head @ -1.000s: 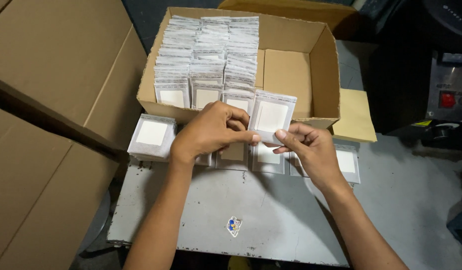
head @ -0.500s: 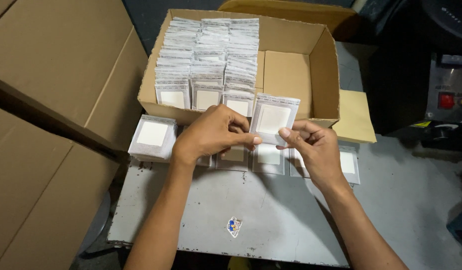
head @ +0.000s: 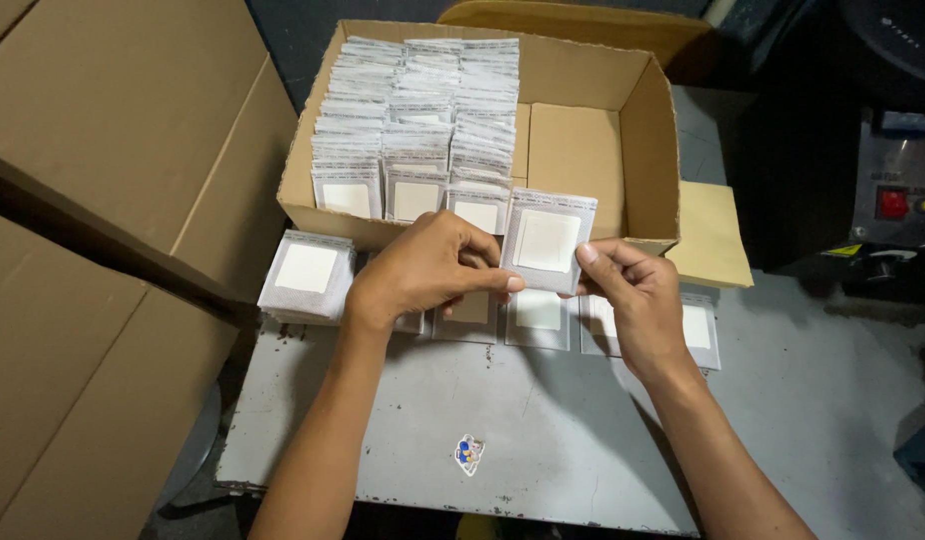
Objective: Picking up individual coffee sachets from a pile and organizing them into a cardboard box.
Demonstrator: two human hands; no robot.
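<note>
Packet (head: 548, 240) pinched upright at both side edges, left hand (head: 423, 275) and right hand (head: 638, 300) fingers closed on it, flat face toward camera for viewing. Beyond fingers: carton (head: 648, 130), rows packed. Beneath: packets on table (head: 543, 440).

Packets on the table (head: 539, 312) half hidden behind hands (head: 528, 285), forearms cropped below

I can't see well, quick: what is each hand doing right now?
Left hand: closed, pinching the left edge of the clear packet.
Right hand: closed, pinching the same packet's right edge.
</note>
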